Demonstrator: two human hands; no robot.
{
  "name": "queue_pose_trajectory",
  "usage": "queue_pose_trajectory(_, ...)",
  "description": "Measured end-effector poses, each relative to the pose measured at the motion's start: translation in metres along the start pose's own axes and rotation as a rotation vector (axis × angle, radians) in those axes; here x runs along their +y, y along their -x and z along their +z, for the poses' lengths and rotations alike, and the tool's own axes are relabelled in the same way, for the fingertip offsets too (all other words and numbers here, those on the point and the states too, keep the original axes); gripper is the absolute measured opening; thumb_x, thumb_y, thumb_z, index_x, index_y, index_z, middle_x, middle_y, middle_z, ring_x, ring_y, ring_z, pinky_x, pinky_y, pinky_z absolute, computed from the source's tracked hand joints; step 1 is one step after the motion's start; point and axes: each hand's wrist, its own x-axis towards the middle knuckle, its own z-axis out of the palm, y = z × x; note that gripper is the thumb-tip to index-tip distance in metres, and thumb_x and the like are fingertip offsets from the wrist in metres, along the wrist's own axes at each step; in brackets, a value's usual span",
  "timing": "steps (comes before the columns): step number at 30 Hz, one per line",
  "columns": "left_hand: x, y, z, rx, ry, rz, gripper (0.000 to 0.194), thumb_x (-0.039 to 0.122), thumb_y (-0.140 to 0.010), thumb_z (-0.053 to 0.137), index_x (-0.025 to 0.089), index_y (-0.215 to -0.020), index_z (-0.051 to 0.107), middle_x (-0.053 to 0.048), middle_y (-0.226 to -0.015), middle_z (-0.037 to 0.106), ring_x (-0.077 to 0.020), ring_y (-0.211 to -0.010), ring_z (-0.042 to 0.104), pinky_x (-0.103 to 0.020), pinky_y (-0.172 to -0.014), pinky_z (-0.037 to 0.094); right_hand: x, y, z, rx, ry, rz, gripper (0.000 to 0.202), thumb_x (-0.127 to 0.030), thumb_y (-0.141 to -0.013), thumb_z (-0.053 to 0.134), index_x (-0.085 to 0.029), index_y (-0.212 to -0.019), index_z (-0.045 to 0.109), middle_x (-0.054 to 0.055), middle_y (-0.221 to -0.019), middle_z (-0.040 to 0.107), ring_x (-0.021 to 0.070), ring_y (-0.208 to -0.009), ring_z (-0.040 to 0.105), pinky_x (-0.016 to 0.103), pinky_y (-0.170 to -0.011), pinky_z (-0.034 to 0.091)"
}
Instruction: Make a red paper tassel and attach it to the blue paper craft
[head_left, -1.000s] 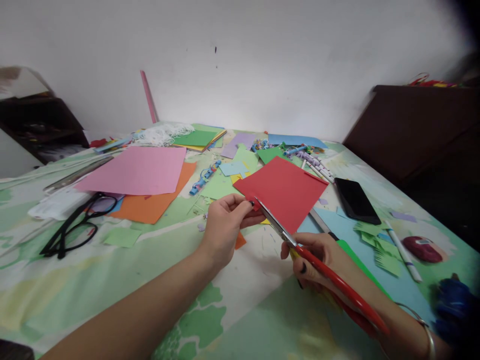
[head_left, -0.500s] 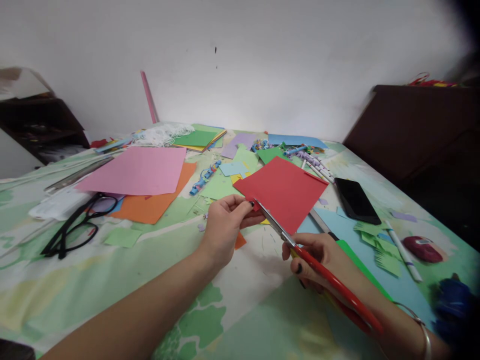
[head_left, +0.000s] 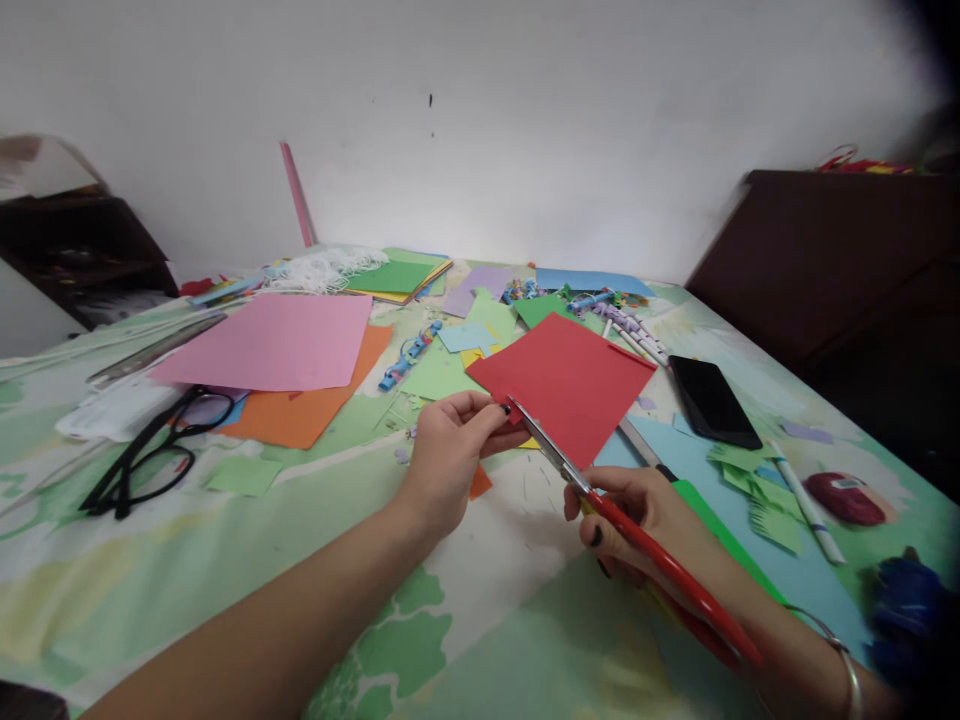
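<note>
A sheet of red paper lies tilted in front of me, its near left corner pinched between the thumb and fingers of my left hand. My right hand grips a pair of scissors with red handles and metal blades. The blades lie across the red paper's near edge, their tips close to my left thumb. They look nearly closed. Part of the handle loops is hidden by my fingers.
Left are pink paper, orange paper and black glasses. Right are a black phone, fringed green paper pieces, a white pen and light-blue paper. White string and green sheets lie behind.
Almost nothing differs. The scissors' handles have shifted very slightly in my right hand; my left hand keeps its pinch on the red paper.
</note>
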Motion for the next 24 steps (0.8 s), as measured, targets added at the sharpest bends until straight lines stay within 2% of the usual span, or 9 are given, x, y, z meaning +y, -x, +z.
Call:
queue_pose_trajectory(17, 0.0006, 0.0005, 0.0008, 0.005, -0.005, -0.013, 0.011, 0.016, -0.069, 0.069, 0.011, -0.064, 0.061, -0.006, -0.071, 0.071, -0.0179, -0.075, 0.071, -0.03, -0.077, 0.058, -0.0007, -0.0005, -0.0002, 0.0, 0.0, 0.01, 0.051, -0.062, -0.065, 0.073, -0.015, -0.076, 0.055, -0.005, -0.053, 0.044, 0.0053, -0.04, 0.036, 0.017, -0.037, 0.029)
queue_pose_trajectory(24, 0.0011, 0.0013, 0.0008, -0.019, 0.02, 0.003, 0.011, 0.016, -0.072, 0.067, 0.013, -0.066, 0.058, -0.006, -0.072, 0.072, -0.0178, -0.075, 0.071, -0.032, -0.077, 0.057, -0.0032, 0.0011, -0.0022, -0.055, 0.0, -0.066, 0.059, -0.069, -0.064, 0.069, -0.014, -0.081, 0.057, -0.003, -0.052, 0.047, 0.0077, -0.042, 0.039, 0.018, -0.038, 0.028)
